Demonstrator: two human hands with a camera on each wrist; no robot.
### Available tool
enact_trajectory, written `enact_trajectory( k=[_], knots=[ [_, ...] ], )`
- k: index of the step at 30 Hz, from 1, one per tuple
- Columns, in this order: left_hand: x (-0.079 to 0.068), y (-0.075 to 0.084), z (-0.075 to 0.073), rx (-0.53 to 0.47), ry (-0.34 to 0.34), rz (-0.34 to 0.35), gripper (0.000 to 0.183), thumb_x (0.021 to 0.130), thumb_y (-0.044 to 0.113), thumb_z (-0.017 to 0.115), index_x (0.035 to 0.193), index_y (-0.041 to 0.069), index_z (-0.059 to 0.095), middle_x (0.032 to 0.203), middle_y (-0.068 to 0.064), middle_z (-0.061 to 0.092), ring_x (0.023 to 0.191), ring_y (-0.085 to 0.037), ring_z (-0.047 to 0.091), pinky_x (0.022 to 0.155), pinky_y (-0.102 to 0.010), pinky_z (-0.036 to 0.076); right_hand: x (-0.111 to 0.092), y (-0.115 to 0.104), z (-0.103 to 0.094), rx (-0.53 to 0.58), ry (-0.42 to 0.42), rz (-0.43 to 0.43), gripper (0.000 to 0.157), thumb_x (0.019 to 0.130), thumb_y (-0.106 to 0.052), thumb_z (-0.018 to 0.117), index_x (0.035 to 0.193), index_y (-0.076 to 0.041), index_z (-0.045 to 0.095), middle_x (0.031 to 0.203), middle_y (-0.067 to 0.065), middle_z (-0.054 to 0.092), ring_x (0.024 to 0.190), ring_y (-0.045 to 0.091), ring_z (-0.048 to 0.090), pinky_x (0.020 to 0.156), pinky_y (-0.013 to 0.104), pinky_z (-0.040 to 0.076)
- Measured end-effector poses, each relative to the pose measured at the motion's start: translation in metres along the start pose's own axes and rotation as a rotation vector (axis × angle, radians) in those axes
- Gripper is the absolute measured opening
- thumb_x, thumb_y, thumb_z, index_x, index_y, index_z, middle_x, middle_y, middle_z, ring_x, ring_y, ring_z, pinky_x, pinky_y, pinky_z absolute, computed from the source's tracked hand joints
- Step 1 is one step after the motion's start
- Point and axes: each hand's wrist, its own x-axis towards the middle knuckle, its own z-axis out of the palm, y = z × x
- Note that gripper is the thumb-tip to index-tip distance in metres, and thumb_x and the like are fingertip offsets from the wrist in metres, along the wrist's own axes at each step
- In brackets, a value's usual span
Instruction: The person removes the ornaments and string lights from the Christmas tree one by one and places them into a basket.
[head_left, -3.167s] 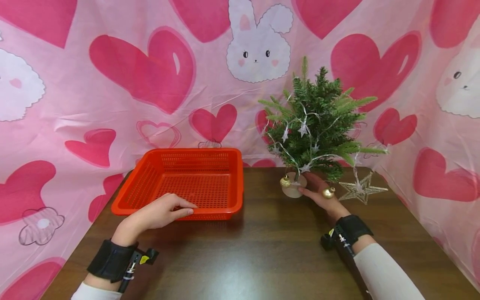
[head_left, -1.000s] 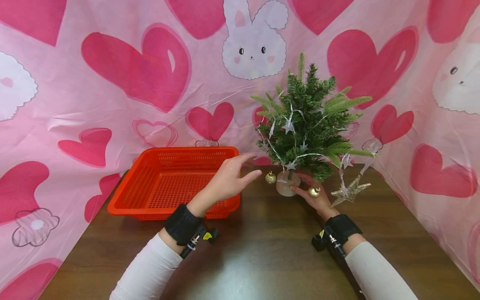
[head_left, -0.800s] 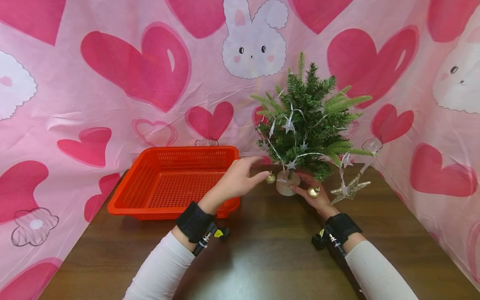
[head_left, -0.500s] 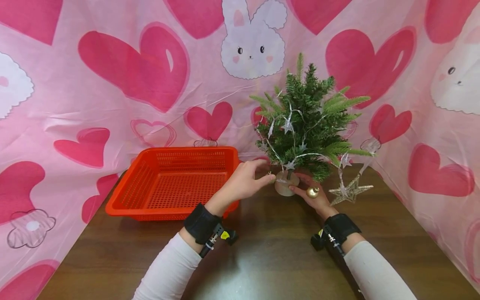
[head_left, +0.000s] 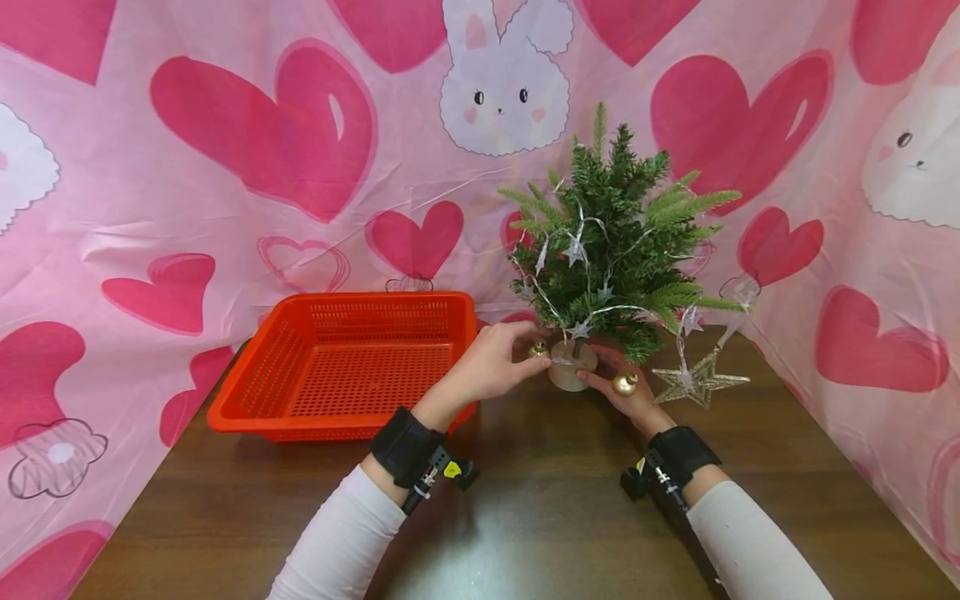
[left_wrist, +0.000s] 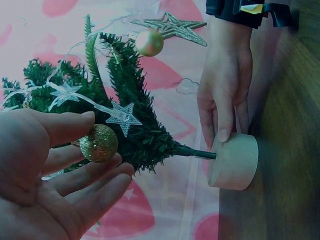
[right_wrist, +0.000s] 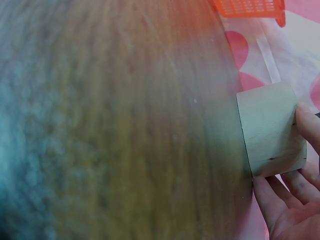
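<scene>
A small artificial Christmas tree (head_left: 622,250) stands at the right, wound with star string lights. My right hand (head_left: 643,410) grips its round pale wooden base (head_left: 567,377), thumb on top in the left wrist view. A glittery gold bauble (left_wrist: 99,143) hangs low on the tree's left side. My left hand (head_left: 487,364) has it between thumb and fingers, the thumb at its upper side and fingertips below. A smooth gold bauble (head_left: 625,384) hangs in front of my right hand. A glittery gold star (head_left: 701,379) dangles right of it.
An orange-red plastic basket (head_left: 300,427) sits on the left of the brown wooden table (head_left: 540,500), its perforated floor visible. A pink cloth (head_left: 420,150) with hearts and rabbits rises behind and at both sides.
My left hand has left the basket's front rim and gone right to the glittery bauble, closing about it. The tree has shifted slightly left in view; my right hand stays on its base.
</scene>
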Motion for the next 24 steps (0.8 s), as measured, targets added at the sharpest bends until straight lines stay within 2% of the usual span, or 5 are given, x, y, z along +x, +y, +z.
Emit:
enact_trajectory(
  k=[6, 14, 21, 24],
  knots=[
    [0.001, -0.001, 0.000, -0.027, 0.050, 0.008, 0.030, 0.092, 0.020, 0.070, 0.121, 0.011, 0.068, 0.118, -0.005, 0.072, 0.106, -0.020, 0.070, 0.093, -0.034, 0.056, 0.001, 0.005, -0.001, -0.031, 0.002, -0.003, 0.066, 0.084, -0.042, 0.077, 0.139, -0.014, 0.053, 0.144, 0.015, 0.054, 0.134, 0.035, 0.048, 0.107, 0.052, 0.040],
    [-0.004, -0.002, 0.001, -0.085, 0.153, 0.011, 0.030, 0.092, 0.022, 0.070, 0.119, 0.008, 0.068, 0.113, -0.007, 0.073, 0.101, -0.020, 0.070, 0.092, -0.038, 0.056, 0.003, 0.010, -0.001, -0.033, -0.003, -0.021, 0.066, 0.084, -0.042, 0.077, 0.139, -0.014, 0.052, 0.143, 0.014, 0.055, 0.134, 0.033, 0.049, 0.107, 0.051, 0.039],
    [-0.005, -0.001, 0.002, -0.145, 0.229, 0.010, 0.026, 0.095, 0.022, 0.066, 0.118, 0.011, 0.069, 0.094, -0.005, 0.076, 0.077, -0.017, 0.071, 0.068, -0.026, 0.057, 0.002, 0.009, -0.001, -0.055, -0.003, -0.027, 0.066, 0.086, -0.041, 0.076, 0.140, -0.013, 0.052, 0.143, 0.015, 0.055, 0.132, 0.034, 0.051, 0.105, 0.050, 0.041],
    [-0.005, 0.000, 0.003, -0.157, 0.259, 0.011, 0.024, 0.096, 0.023, 0.064, 0.117, 0.012, 0.070, 0.090, -0.005, 0.076, 0.070, -0.018, 0.072, 0.064, -0.023, 0.055, 0.001, 0.006, -0.002, -0.051, 0.001, -0.029, 0.064, 0.086, -0.038, 0.076, 0.139, -0.012, 0.052, 0.143, 0.015, 0.055, 0.132, 0.034, 0.050, 0.106, 0.050, 0.041]
  ],
)
